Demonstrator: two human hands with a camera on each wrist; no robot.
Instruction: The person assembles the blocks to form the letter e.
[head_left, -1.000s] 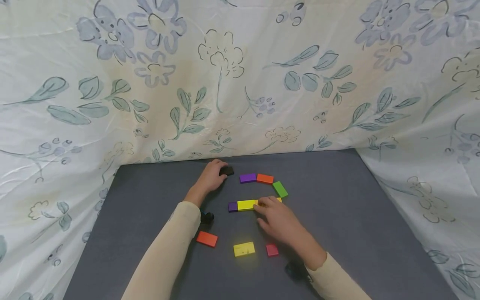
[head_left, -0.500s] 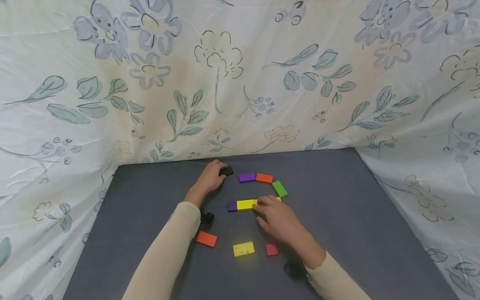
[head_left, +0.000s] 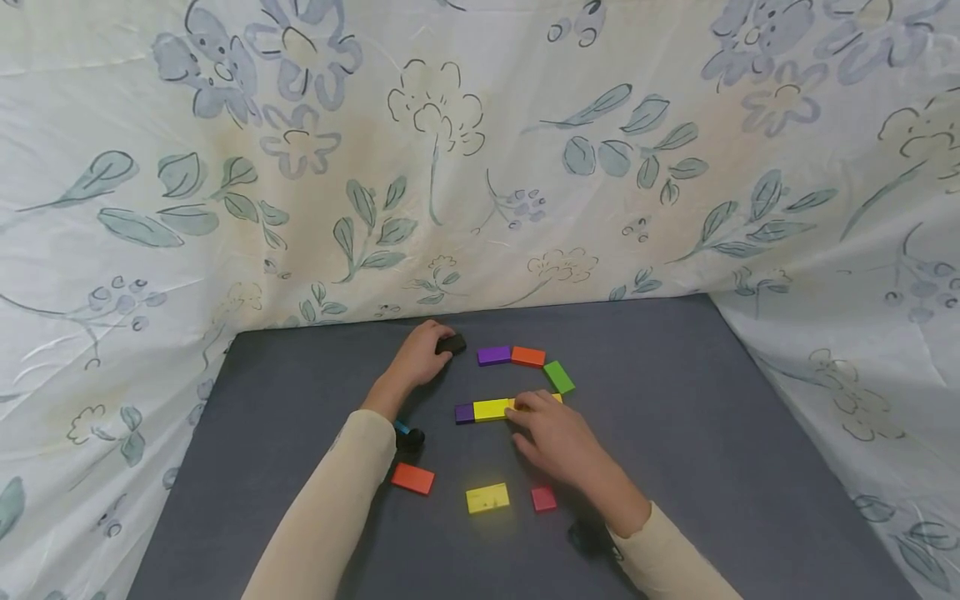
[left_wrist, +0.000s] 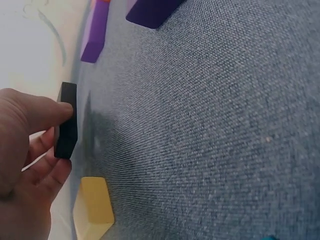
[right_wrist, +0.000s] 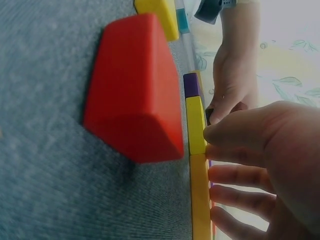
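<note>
In the head view my left hand (head_left: 420, 358) is at the far left of the block layout. It pinches a black block (left_wrist: 68, 122) between thumb and fingers, apart from the cloth with a shadow beside it. My right hand (head_left: 555, 437) rests its extended fingers along a straight row. That row has a dark purple block (head_left: 465, 414), a yellow block (head_left: 492, 410) and an orange-yellow block (right_wrist: 200, 200), partly covered by the hand. Behind the row lie a purple block (head_left: 493, 356), an orange-red block (head_left: 528, 357) and a slanted green block (head_left: 558, 377).
Nearer me are an orange-red block (head_left: 413, 478), a yellow block (head_left: 487, 498) and a small red block (head_left: 543, 499). Another yellow block (left_wrist: 95, 205) lies below the left hand. A teal block (right_wrist: 182, 21) shows partly. Floral fabric (head_left: 480, 167) hangs behind the dark tabletop (head_left: 675, 417).
My left hand and wrist have shifted very slightly, and the black block has tilted a little in its grip. The right hand and the lying blocks hold their places.
</note>
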